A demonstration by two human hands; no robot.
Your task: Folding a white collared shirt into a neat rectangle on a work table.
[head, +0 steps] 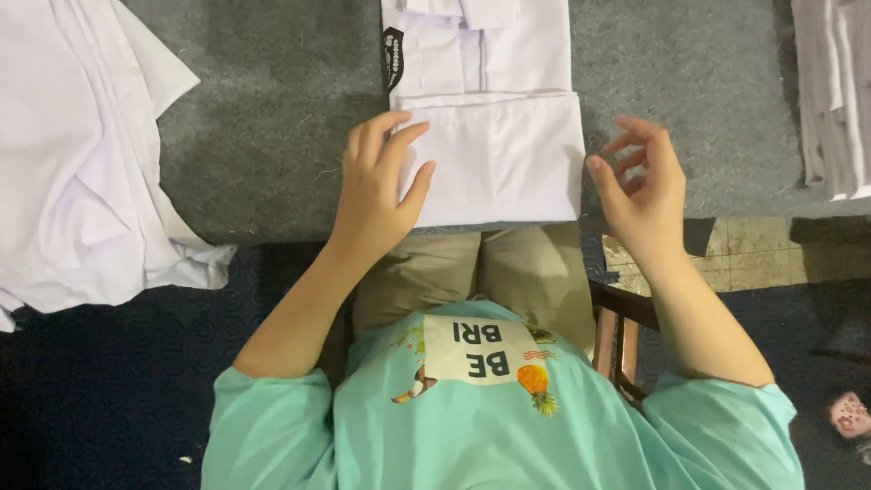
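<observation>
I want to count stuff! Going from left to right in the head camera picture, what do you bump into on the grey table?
Loose white cloth pile → left hand → folded white garment → right hand → white cloth stack at the right edge.

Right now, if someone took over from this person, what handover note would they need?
Left hand: open, fingers resting on the left edge of the folded white garment. Right hand: open, empty, just off its right edge. The garment lies on the grey table, bottom part already folded up. Left: finish the fold. Loose white garments heaped at left, more white cloth at right.
</observation>
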